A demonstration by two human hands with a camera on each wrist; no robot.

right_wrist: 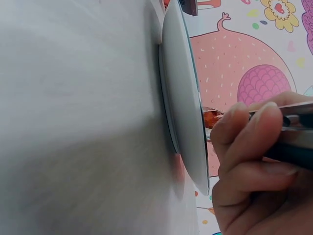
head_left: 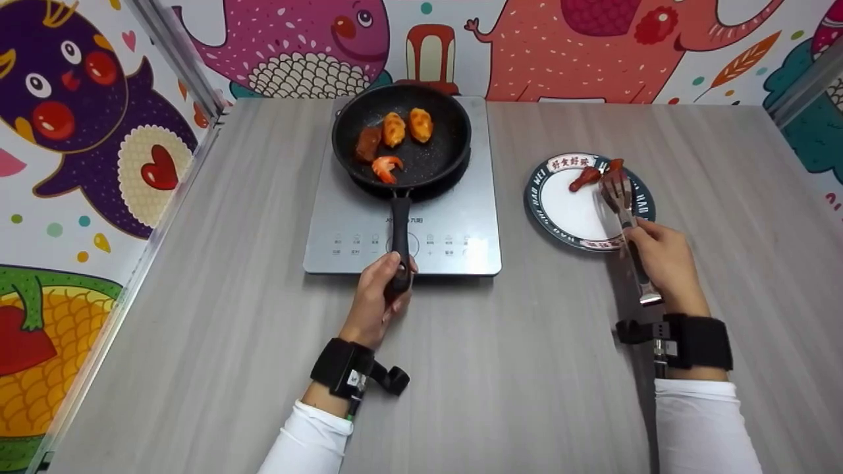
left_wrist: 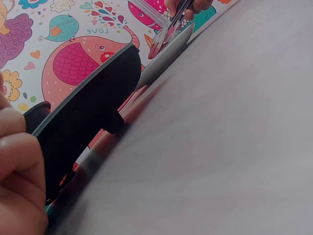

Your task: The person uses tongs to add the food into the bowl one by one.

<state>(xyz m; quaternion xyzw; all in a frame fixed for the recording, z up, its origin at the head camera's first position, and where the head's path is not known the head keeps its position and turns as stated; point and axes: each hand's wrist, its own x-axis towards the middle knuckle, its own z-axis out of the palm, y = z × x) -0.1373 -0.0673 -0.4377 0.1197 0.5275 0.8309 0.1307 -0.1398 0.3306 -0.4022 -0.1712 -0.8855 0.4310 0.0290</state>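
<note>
My left hand [head_left: 379, 299] grips the black handle of a frying pan [head_left: 435, 158], which is over the silver cooktop [head_left: 461, 260]. Inside the pan are a shrimp [head_left: 386, 169], a brown piece of meat [head_left: 368, 143] and two orange-yellow pieces [head_left: 394, 130] that look like chicken wings. On the right, my right hand [head_left: 665, 260] holds metal food tongs [head_left: 619, 194] with dark grips. Their tips are over the plate [head_left: 560, 214], at a reddish-brown drumstick-shaped piece [head_left: 584, 178]. The tongs partly hide that food, and I cannot tell whether they pinch it.
A grey wood-grain table [head_left: 514, 368] spreads under everything. Cartoon-printed walls [head_left: 579, 59] stand at the back and on the left [head_left: 85, 197]. Black camera straps [head_left: 698, 342] wrap both wrists. The plate has a dark patterned rim.
</note>
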